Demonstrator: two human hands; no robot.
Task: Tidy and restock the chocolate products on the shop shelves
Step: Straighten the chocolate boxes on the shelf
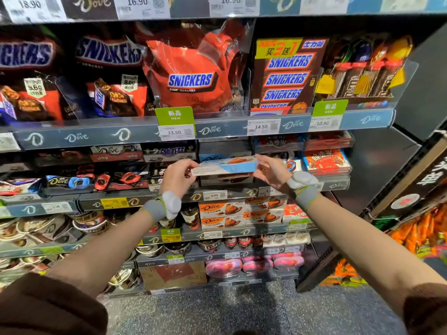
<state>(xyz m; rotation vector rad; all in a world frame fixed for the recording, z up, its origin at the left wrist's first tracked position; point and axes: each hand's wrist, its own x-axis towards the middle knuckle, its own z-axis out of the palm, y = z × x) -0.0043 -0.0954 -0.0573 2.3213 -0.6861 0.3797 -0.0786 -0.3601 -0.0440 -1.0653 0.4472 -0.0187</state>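
Shop: price-tagged shelves (217, 129) of chocolate.

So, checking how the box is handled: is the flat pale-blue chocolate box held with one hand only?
No, the left hand and the right hand each grip one end of the flat pale-blue chocolate box.

Left hand (180, 175) pinching, right hand (271, 171) pinching, arms outstretched

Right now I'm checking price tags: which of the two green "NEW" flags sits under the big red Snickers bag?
The left green flag, above the 33.50 tag; the red Snickers bag stands directly behind it. The right flag fronts the M&M's tubes.
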